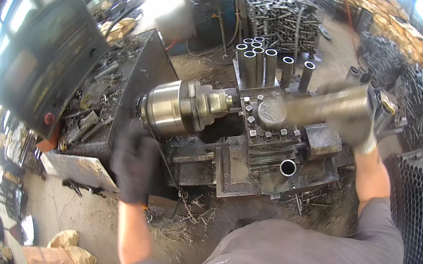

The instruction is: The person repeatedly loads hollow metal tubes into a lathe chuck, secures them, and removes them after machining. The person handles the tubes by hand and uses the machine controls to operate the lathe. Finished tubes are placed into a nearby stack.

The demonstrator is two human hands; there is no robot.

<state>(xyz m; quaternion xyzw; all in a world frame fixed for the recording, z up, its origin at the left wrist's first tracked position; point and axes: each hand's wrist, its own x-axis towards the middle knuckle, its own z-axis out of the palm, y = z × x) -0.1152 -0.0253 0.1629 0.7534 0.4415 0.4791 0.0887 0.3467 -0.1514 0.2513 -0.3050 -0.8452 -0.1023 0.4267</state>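
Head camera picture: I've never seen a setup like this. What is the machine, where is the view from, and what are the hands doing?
The camera sits on the person's head and looks down, so the forearms enter from below. The machine is a metal lathe: the shiny round chuck faces the blocky tool post. The gloved left hand rests by the chuck. The gloved right hand holds a metal tube, blurred by motion, over the tool post. More cut tubes stand upright behind the lathe, and stacks lie at right. Metal shavings cover the floor below.

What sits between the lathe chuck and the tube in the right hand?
In the head view, the tool post with its square-headed bolts sits between the chuck and the blurred tube.
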